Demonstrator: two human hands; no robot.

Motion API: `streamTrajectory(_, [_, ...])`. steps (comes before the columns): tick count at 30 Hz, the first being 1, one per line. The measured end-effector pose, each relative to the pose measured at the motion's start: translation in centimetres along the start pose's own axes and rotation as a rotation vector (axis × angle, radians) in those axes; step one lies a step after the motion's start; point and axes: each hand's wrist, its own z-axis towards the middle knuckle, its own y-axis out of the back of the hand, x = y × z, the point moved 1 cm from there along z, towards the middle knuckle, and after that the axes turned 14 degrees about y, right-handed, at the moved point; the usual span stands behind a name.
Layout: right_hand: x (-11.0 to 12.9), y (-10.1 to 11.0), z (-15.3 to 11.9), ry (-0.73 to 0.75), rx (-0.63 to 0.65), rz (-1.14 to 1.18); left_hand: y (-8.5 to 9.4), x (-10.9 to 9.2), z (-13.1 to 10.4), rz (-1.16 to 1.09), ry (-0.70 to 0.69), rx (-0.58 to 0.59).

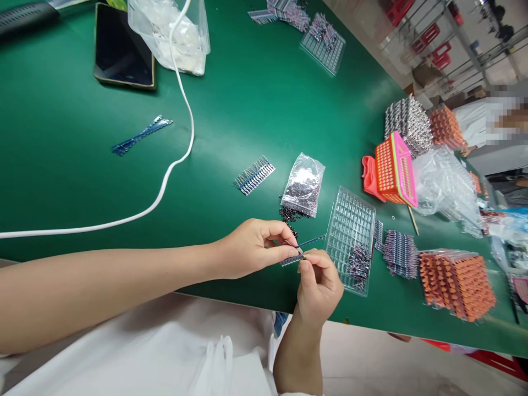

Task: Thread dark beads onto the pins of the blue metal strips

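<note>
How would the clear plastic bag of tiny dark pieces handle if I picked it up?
The clear plastic bag would probably sag, since its film looks thin and creased. Its weight would likely pull toward the end where the dark pieces bunch. It may also shed some if open, as loose dark pieces lie beside it.

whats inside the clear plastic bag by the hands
Small dark pieces gather in the lower half of the clear bag in view; anything beneath them is covered.
</note>
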Motion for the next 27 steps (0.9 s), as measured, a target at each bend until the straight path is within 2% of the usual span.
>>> streamTrajectory(5, [-0.1, 0.17, 0.08, -0.055, 0.026, 0.045, -0.03, -0.4, -0.06, 0.006, 0.016, -0.019])
streamTrajectory(10, [-0.16, 0.23, 0.09, -0.064, 0.024, 0.09, 0.03, -0.06, 0.19, -0.042, 0.036, 0.013])
streamTrajectory(15, [-0.05, 0.29, 0.15, -0.085, 0.034, 0.063, 0.04, -0.16, 0.13, -0.036, 0.041, 0.002])
streamTrajectory(27, [-0.17, 0.32, 0.15, -0.032, 0.034, 0.127, 0.15, -0.53, -0.01, 0.025, 0.049, -0.019])
